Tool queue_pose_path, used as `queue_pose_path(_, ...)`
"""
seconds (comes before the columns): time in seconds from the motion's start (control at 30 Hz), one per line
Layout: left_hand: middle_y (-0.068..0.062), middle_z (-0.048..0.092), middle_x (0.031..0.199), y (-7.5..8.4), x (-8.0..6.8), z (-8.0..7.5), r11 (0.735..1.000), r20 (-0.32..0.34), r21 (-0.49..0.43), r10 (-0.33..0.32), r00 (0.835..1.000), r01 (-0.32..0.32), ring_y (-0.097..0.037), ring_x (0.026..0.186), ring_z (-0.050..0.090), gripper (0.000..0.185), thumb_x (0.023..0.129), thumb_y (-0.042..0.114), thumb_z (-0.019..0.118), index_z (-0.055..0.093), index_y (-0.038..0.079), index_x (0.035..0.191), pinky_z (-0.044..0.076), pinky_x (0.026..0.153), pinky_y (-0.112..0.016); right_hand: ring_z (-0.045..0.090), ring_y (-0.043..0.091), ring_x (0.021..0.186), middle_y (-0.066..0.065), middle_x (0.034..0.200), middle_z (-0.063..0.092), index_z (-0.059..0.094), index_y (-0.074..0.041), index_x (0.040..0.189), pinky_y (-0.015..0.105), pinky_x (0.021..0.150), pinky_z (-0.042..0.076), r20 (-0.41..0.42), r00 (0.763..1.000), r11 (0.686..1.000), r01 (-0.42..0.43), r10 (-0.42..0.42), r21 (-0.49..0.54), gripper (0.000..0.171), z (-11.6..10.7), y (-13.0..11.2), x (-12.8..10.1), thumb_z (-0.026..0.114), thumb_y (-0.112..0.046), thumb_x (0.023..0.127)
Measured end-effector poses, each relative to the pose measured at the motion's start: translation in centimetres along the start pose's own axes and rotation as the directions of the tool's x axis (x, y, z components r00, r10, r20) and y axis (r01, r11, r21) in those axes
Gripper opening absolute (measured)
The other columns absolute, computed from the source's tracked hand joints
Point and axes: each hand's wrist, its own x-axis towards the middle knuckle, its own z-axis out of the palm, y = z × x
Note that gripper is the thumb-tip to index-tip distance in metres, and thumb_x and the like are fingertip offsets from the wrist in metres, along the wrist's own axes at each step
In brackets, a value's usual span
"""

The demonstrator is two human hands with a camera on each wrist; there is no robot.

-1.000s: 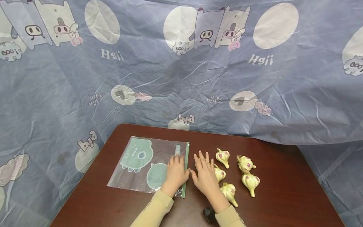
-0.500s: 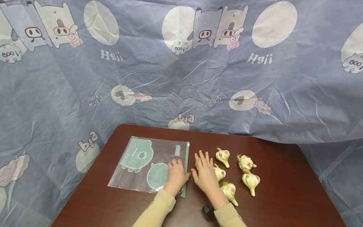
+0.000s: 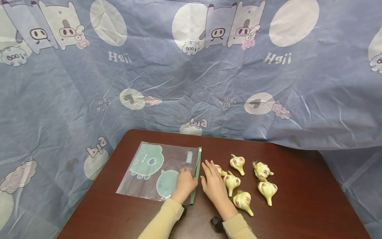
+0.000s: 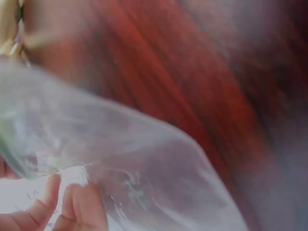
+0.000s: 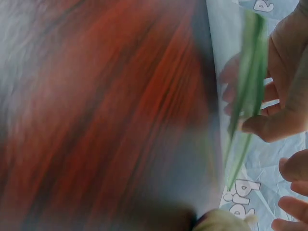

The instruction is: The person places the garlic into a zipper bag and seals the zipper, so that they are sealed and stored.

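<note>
The blue printed cloth and the dark table are left unchanged, apart from a small shift of the view. The clear plastic bag is still spread at the table's left, but its right edge, where the green strip is fixed, has been lifted. In the right wrist view the strip is seen as two separated lines, so the mouth is judged to be at least partly open; the opening of the bag is taken to be under way.

By the left hand, earlier laid on the plastic with straighter fingers, the edge is now gripped between bent fingers and thumb. By the right hand nothing is gripped; its fingers are extended near the garlic bulbs, and the partly hidden bulb is less covered than before. Whether that bulb is touched cannot be told. No bulb is seen in the bag.

Counted by size: one table, one bag, two cream sleeves, two hands, six bulbs, and two black pieces, one shown by each wrist.
</note>
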Motion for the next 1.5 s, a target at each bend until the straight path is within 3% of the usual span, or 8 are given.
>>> queue_pose_path(0.13,-0.011,0.052,0.073,-0.8,0.1,-0.5,0.993,-0.023,-0.112,-0.045,0.999,0.042,-0.028,0.064,0.053,0.017,0.08,0.007,0.067,0.052,0.005,0.074,0.044,0.057,-0.04,0.051,0.04,0.131,0.02,0.136,0.057,0.06,0.001,0.128,0.047,0.096,0.052,0.018,1.0,1.0,-0.002,0.002,0.022,0.045,0.6,-0.6,0.0,0.074,-0.01,0.087)
queue_pose_path(0.27,-0.008,0.05,0.071,-1.5,0.2,-1.1,0.979,-0.011,-0.186,-0.085,0.996,0.082,-0.022,0.061,0.047,0.016,0.082,0.007,0.065,0.051,0.006,0.075,0.04,0.055,-0.035,0.058,0.038,0.123,0.019,0.131,0.06,0.063,0.002,0.123,0.044,0.09,0.055,0.005,1.0,0.998,-0.031,0.031,0.06,0.037,1.3,-1.3,0.1,0.072,-0.011,0.089)
queue_pose_path(0.4,-0.008,0.052,0.072,-1.9,0.2,-1.7,0.967,0.01,-0.224,-0.12,0.993,0.119,-0.022,0.061,0.049,0.015,0.084,0.009,0.066,0.053,0.006,0.078,0.042,0.056,-0.034,0.062,0.036,0.115,0.019,0.125,0.062,0.065,0.001,0.121,0.045,0.09,0.054,0.022,0.986,0.971,-0.166,0.165,0.172,0.033,1.9,-1.8,0.5,0.068,-0.015,0.093)
queue_pose_path(0.63,-0.006,0.05,0.071,-1.8,-0.1,-2.2,0.967,-0.012,-0.235,-0.104,0.994,0.099,-0.02,0.061,0.048,0.014,0.081,0.008,0.066,0.052,0.006,0.077,0.041,0.056,-0.034,0.065,0.034,0.106,0.019,0.121,0.061,0.059,-0.001,0.128,0.043,0.085,0.056,0.163,0.902,0.831,-0.432,0.4,0.351,0.04,2.4,-2.0,1.4,0.063,-0.025,0.096)
queue_pose_path(1.0,-0.004,0.048,0.072,-1.1,-0.2,-2.8,0.959,-0.018,-0.271,-0.086,0.996,0.078,-0.017,0.061,0.045,0.013,0.08,0.007,0.065,0.052,0.005,0.079,0.039,0.056,-0.03,0.066,0.036,0.109,0.025,0.123,0.064,0.052,0.006,0.133,0.043,0.086,0.057,0.329,0.815,0.67,-0.579,0.477,0.464,0.056,2.8,-2.1,2.0,0.06,-0.037,0.098)
queue_pose_path(1.13,-0.004,0.048,0.071,-1.0,-0.3,-2.9,0.961,-0.021,-0.267,-0.082,0.996,0.073,-0.017,0.062,0.046,0.014,0.08,0.007,0.065,0.052,0.005,0.08,0.039,0.056,-0.03,0.07,0.034,0.103,0.028,0.117,0.067,0.054,0.009,0.129,0.039,0.081,0.059,0.388,0.778,0.572,-0.626,0.493,0.53,0.052,3.0,-2.1,2.2,0.06,-0.032,0.098)
queue_pose_path(1.27,-0.005,0.05,0.07,-1.0,-0.4,-3.2,0.954,0.003,-0.288,-0.09,0.996,0.087,-0.017,0.06,0.047,0.013,0.082,0.007,0.064,0.051,0.005,0.082,0.039,0.055,-0.029,0.073,0.029,0.091,0.026,0.109,0.07,0.059,0.011,0.122,0.032,0.073,0.059,0.428,0.754,0.495,-0.652,0.497,0.574,0.04,3.0,-2.0,2.3,0.06,-0.021,0.098)
queue_pose_path(1.5,-0.005,0.058,0.069,-1.2,-0.4,-4.0,0.947,0.01,-0.296,-0.123,0.992,0.121,-0.015,0.057,0.05,0.013,0.083,0.006,0.064,0.052,0.004,0.086,0.039,0.051,-0.027,0.074,0.031,0.087,0.029,0.103,0.071,0.059,0.014,0.119,0.032,0.074,0.06,0.449,0.761,0.408,-0.637,0.468,0.654,0.027,3.0,-2.0,2.2,0.053,-0.002,0.097)
